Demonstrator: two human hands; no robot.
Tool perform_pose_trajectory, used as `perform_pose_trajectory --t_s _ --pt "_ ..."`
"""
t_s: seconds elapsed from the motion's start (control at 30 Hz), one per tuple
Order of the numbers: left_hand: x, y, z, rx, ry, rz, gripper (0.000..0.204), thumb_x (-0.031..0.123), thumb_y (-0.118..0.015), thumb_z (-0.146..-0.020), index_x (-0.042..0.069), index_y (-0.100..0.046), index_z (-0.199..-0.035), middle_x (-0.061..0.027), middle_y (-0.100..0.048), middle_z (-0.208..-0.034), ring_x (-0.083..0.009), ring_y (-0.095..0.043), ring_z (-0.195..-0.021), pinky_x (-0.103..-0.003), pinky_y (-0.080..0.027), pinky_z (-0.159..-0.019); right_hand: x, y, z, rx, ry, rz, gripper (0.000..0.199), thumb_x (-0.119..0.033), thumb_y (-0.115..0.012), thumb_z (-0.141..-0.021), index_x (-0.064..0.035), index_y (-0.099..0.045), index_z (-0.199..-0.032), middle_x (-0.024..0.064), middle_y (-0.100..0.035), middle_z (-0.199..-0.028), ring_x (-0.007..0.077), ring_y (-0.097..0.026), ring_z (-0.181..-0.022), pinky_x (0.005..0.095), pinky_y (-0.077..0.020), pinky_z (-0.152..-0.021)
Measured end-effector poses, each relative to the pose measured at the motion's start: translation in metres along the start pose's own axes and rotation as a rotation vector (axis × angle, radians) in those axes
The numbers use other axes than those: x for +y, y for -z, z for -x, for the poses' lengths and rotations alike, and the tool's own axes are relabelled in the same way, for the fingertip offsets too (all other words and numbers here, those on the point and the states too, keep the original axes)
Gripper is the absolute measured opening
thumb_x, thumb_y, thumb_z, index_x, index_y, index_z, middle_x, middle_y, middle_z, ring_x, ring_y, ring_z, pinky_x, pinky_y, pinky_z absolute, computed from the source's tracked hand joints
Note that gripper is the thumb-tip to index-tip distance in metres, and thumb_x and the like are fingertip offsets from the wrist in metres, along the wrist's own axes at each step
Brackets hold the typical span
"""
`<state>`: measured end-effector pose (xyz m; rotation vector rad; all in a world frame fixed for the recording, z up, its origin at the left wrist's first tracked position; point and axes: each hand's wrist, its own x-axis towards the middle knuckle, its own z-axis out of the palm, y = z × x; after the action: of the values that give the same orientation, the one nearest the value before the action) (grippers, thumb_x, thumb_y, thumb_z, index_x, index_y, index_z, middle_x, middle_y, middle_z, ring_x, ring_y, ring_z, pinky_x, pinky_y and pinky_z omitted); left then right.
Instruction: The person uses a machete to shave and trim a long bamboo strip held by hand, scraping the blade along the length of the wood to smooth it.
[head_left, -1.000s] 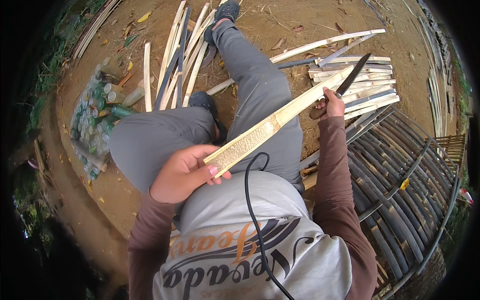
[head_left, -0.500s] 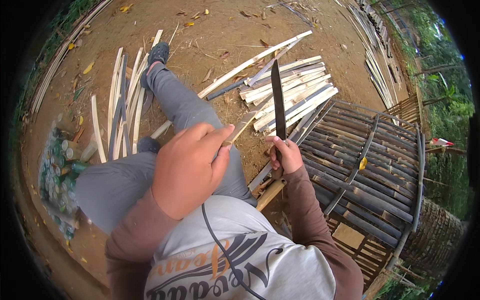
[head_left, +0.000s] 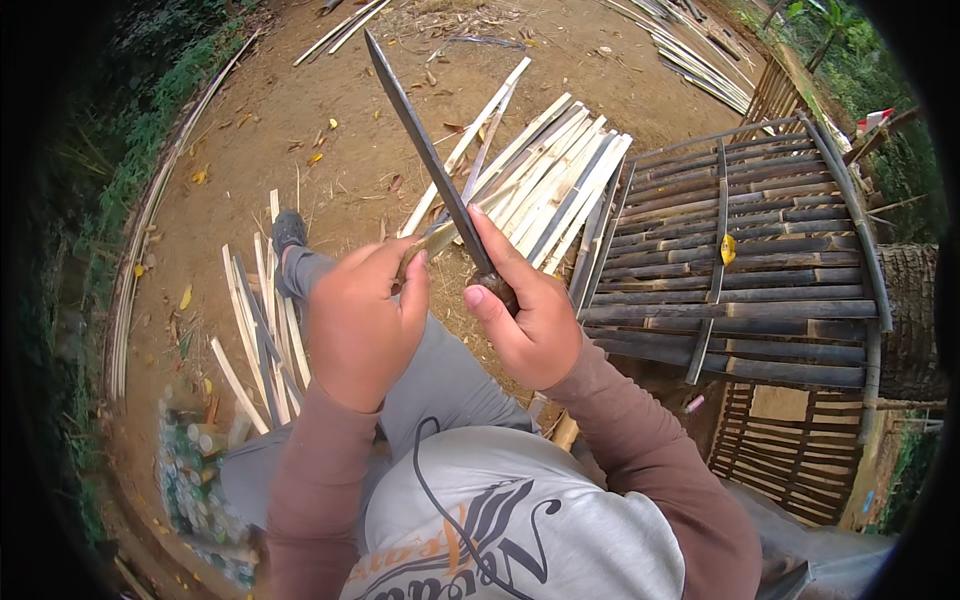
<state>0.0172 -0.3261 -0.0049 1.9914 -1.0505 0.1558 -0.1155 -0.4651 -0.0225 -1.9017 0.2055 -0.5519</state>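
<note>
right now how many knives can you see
1: a long dark knife gripped by its handle in the right hand, blade pointing up and away, beside the left hand. Others could lie hidden among the bamboo strips.

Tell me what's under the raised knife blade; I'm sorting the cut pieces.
Under the knife lie bare dirt ground and pale split bamboo strips. The right hand covers its handle; the left hand hides most of its held strip.

Split slats (head_left: pixel 545 190) piled mid-ground, more (head_left: pixel 262 330) at left; dark bamboo panel (head_left: pixel 760 260) right; bottles (head_left: pixel 195 470) lower left.
</note>
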Motion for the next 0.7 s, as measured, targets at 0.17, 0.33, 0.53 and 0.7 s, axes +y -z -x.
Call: perform_pose_trajectory --t_s 0.17,0.33,0.53,0.7 --pt "0.003 -0.009 0.009 0.012 -0.026 -0.002 0.016 0.003 -0.072 -0.093 -0.003 -0.076 -0.107 -0.0162 -0.072 -0.085 -0.0253 -0.074 -0.073 -0.033 -0.057 -0.066 0.067 -0.001 0.014 0.02 -0.039 0.231 0.069 -0.006 -0.065 -0.099 -0.0087 -0.036 -0.163 0.0279 -0.07 -0.121 0.034 -0.072 -0.092 0.0373 -0.0557 -0.088" --pt "-0.007 -0.013 0.02 0.013 -0.014 -0.019 0.017 0.002 -0.072 -0.091 -0.004 -0.076 -0.106 -0.0168 -0.073 -0.087 -0.0255 -0.075 -0.074 -0.033 -0.059 -0.068 0.048 -0.007 0.022 -0.063 -0.085 0.186 0.066 -0.012 -0.064 -0.101 -0.0105 -0.037 -0.162 0.0267 -0.071 -0.116 0.0389 -0.072 -0.098 0.0427 -0.0554 -0.088" --pt "0.0 -0.007 0.024 0.003 -0.001 -0.046 0.018 0.001 -0.072 -0.091 -0.004 -0.076 -0.107 -0.0158 -0.074 -0.088 -0.0243 -0.075 -0.074 -0.032 -0.059 -0.069 0.081 0.0 0.013 -0.079 -0.294 0.276 0.07 -0.014 -0.064 -0.102 -0.0165 -0.033 -0.165 0.0239 -0.072 -0.104 0.0386 -0.071 -0.091 0.0421 -0.0557 -0.084" --pt "-0.002 -0.008 0.018 0.039 0.012 -0.015 0.018 0.001 -0.071 -0.09 -0.004 -0.077 -0.107 -0.0156 -0.075 -0.088 -0.0213 -0.072 -0.071 -0.03 -0.057 -0.067 0.074 -0.018 0.026 -0.013 0.114 0.15 0.071 -0.015 -0.065 -0.101 -0.0136 -0.033 -0.164 0.0254 -0.072 -0.11 0.0399 -0.072 -0.094 0.0425 -0.0559 -0.087"
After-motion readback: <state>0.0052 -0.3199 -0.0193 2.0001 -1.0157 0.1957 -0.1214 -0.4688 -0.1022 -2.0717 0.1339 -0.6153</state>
